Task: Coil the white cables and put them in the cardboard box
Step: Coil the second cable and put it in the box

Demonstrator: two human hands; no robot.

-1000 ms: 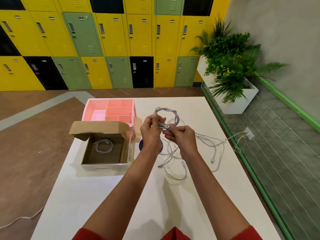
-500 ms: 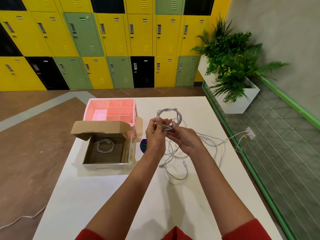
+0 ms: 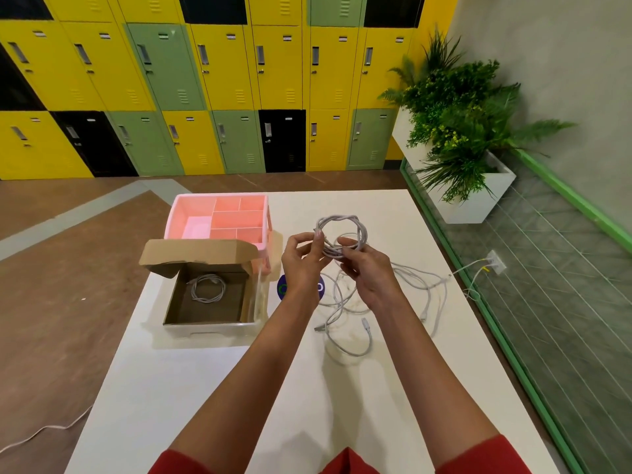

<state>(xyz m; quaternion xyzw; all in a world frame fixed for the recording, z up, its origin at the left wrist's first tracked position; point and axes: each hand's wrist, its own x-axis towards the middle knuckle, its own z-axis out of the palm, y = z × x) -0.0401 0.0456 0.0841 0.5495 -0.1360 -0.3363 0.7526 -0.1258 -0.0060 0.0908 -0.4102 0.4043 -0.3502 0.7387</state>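
Now I see both arms stretched forward above the white desk [image 3: 342, 388], left hand [image 3: 301, 265] and right hand [image 3: 371, 275] pinching a coiled white cable [image 3: 355, 224].

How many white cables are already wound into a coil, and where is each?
2. One coil lies in the cardboard box. The other coil is held by the left hand and right hand above the table. The loose cables beneath are tangled and may hide more.
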